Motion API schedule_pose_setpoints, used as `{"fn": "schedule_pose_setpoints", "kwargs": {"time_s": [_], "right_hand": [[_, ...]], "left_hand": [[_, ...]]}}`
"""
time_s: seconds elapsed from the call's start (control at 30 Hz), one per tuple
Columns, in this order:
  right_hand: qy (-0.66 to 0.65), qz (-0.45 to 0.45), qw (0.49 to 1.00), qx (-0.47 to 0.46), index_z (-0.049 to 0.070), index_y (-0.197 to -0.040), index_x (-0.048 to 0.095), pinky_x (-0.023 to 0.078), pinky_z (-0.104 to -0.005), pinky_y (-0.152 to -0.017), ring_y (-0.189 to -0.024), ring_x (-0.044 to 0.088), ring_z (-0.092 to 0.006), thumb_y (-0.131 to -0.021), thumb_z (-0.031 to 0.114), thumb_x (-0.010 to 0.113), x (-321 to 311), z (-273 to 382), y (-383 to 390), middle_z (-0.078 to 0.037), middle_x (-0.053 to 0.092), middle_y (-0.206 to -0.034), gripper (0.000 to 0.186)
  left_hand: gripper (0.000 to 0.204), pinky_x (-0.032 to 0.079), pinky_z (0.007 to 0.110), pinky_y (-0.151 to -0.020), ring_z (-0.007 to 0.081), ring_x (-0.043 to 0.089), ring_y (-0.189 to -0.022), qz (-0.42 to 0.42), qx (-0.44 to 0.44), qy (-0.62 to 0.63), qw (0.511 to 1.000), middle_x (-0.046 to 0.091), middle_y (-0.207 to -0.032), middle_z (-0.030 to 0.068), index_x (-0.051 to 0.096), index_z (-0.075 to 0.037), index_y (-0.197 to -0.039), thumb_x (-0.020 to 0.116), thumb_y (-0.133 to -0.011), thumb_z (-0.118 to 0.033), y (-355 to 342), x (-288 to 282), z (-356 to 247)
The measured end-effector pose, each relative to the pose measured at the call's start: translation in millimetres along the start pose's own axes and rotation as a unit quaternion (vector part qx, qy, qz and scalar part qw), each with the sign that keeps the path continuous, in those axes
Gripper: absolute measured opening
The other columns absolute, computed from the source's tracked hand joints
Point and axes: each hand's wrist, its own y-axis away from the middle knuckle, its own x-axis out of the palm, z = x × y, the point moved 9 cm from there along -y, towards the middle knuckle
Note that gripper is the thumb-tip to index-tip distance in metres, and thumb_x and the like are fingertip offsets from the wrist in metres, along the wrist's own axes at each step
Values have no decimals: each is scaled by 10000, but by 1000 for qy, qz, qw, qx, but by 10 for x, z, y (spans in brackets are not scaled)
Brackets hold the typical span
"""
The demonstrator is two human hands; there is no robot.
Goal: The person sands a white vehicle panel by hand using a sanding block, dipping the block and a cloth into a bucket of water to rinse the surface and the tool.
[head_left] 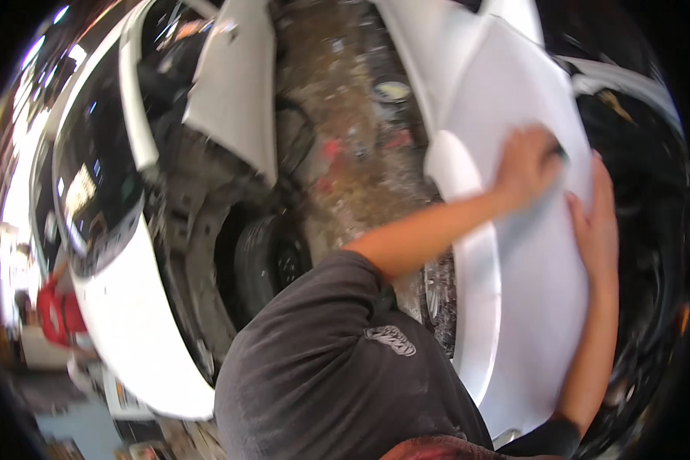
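White body panel (544,276): located at the right side of the floor (341,146) strip, with a dark vehicle cavity (644,184) along its right edge; a curved white lip (479,307) forms its left edge, facing the floor.

Progress: surface work appears to be under way, judged from the left hand (526,167) on the panel face and the blur over that hand; the visible face is an even white to pale grey; no boundary between a treated and an untreated zone shows; the share completed and the share left therefore cannot be told; the area beneath the left hand and forearm is hidden.

Finger state: the left fingers are curled about a small dark item (557,151), near the panel's right edge; blur prevents identification of the item; the right hand (596,218) rests along the same edge, nearer the wearer, with its fingers extended and its thumb spread apart over the face; no item is visible in it.

Count: panel, one; small dark item, one; the wearer's hands, two; white car (138,322) at the left edge of the floor, one; exposed wheel (268,257) on that car, one; open pale door (238,92) above the wheel, one; round container (392,92) on the floor, near the panel's far left edge, one; person in red (59,313) beyond the car, one.
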Motion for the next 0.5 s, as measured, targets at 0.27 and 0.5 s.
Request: {"fn": "schedule_pose_setpoints", "kwargs": {"time_s": [0.27,0.5], "right_hand": [[-60,26,998,21,54,-1582,333,331,-431,-1197,-1482,372,-346,-1009,130,581,79,197,-40,-169,381,-1608,629],[-42,19,997,57,70,-1588,331,283,-437,-1225,-1497,344,-357,-1019,143,572,114,-100,-6,-193,354,-1622,623]], "left_hand": [[393,437,456,-1004,389,510,-1167,-115,-188,0,976,583,-1221,164,593,-28,-1166,704,-864,-255,-528,-699,715],[400,420,494,-1008,389,487,-1173,-74,-189,-1,979,546,-1234,172,566,-29,-1158,708,-845,-233,291,-202,369]]}}
